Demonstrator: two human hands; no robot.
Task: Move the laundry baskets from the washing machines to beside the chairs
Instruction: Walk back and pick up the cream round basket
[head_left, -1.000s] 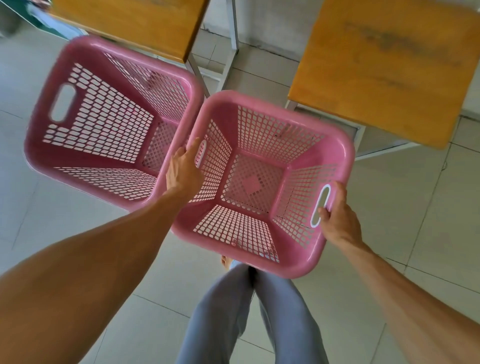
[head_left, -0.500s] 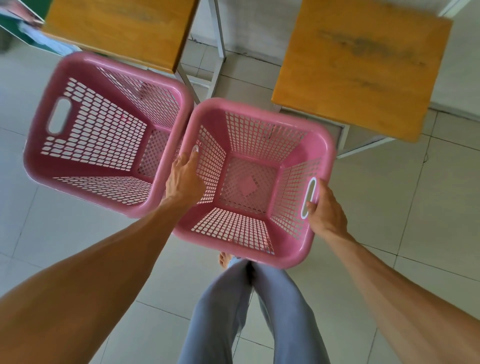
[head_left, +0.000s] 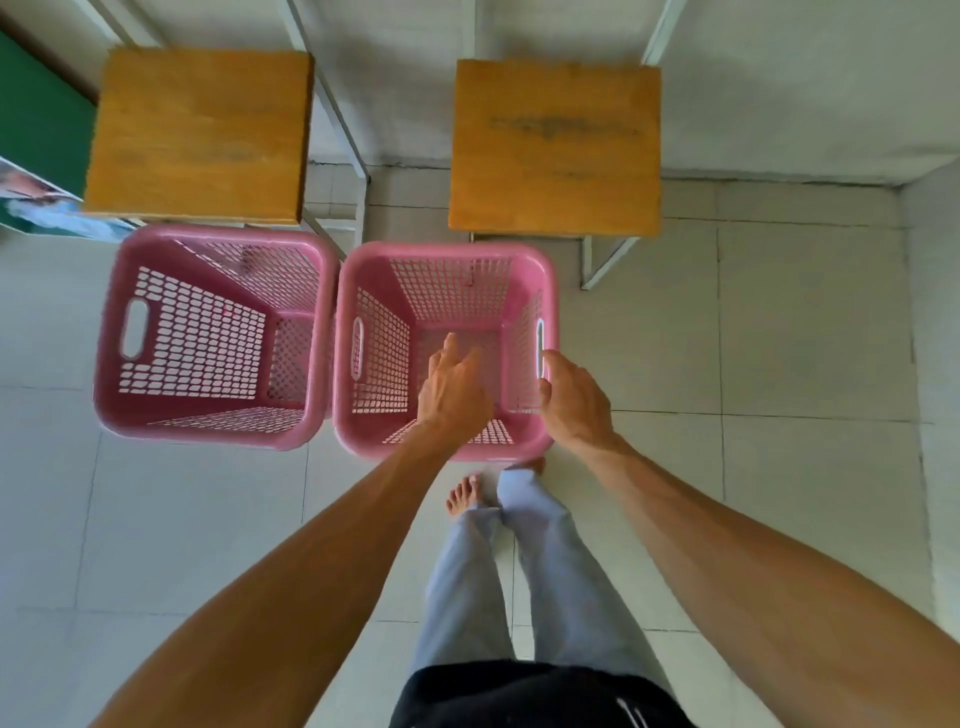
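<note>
Nearest the camera, both forearms reach forward from the bottom corners of the head view, with grey trouser legs and a bare foot (head_left: 464, 493) between them on the pale tiled floor (head_left: 779, 364).

The left hand (head_left: 453, 391) hangs over the open mouth of the right basket (head_left: 363, 431), fingers loosely spread and pointing toward 12 o'clock, grasping nothing. The right hand (head_left: 574, 400) sits at the basket's 3 o'clock rim, just beside the slotted handle there, fingers relaxed and unclenched; whether it grazes the rim I cannot tell. Both hands are released. From the left fingers, the basket's far handle slot lies at about 9 o'clock, the near rim at 6 o'clock. The right hand is the nearer one to a handle, should any final nudge be wanted.

The right basket is pink plastic, square-mouthed, with perforated walls and floor, standing upright on the tiles and empty. At its 9 o'clock stands the left basket (head_left: 111, 364), the same make, rims touching or very nearly so, also upright and empty.

Farther off, at 12 o'clock from the baskets, stand two chairs with orange wooden seats on white metal frames: the left chair (head_left: 200, 135) directly behind the left basket, the right chair (head_left: 555, 148) behind and slightly right of the right basket. I judge both baskets placed, the task essentially done.
</note>
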